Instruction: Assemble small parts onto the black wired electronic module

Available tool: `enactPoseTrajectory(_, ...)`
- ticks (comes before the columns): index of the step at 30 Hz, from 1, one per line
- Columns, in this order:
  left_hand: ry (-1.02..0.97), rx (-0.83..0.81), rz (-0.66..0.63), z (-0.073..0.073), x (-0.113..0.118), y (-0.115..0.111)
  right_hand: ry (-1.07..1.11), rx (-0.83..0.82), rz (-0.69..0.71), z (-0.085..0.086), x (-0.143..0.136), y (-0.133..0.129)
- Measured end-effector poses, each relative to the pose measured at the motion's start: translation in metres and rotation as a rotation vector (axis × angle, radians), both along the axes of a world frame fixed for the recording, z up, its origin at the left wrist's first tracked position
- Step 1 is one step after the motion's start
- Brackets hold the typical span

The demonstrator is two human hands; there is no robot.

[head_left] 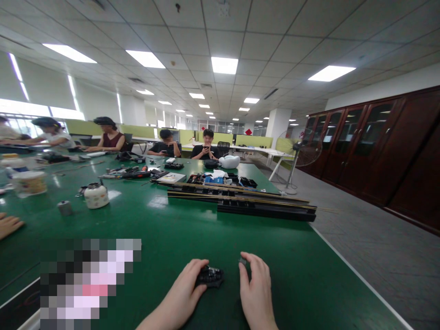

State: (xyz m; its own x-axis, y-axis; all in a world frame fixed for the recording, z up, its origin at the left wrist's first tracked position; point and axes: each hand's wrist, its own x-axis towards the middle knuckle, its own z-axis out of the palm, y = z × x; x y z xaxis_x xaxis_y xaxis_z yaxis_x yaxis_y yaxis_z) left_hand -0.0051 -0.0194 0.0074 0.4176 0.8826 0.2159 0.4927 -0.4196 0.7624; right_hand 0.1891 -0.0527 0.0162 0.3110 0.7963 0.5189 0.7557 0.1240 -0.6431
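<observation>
Right of the fingers (256, 263), dark-red cabinets (374, 151) stood along grey floor (371, 224); high beyond the fingers, ceiling lights (224, 65) glowed.

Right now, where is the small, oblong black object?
In the head view, the black object is low, near centre, in the left hand, just left of the right hand.

I see black rails (266, 211) on the green table (154, 238) — a jar (96, 197) near a cylinder (64, 208), too — and a fan (296, 147) beyond.
</observation>
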Motion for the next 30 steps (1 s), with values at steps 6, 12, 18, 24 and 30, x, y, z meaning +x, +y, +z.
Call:
enactPoseTrajectory(6, 0.005, -0.002, 0.01, 0.004, 0.001, -0.002, -0.001, -0.035, 0.063, -0.001, -0.003, -0.002)
enactPoseTrajectory(12, -0.013, 0.014, -0.011, 0.002, 0.001, -0.001, -0.063, -0.164, 0.261, 0.005, -0.012, -0.004)
enactPoseTrajectory(18, -0.015, -0.001, -0.044, 0.007, 0.004, -0.003, -0.038, -0.204, 0.402, 0.016, -0.02, -0.009)
enactPoseTrajectory(24, -0.021, -0.031, -0.036, 0.01, 0.004, -0.004, -0.032, -0.179, 0.438, 0.017, -0.02, -0.01)
enactPoseTrajectory(30, -0.008, -0.034, -0.043, 0.007, 0.004, -0.004, -0.117, -0.246, 0.345, 0.011, -0.023, -0.011)
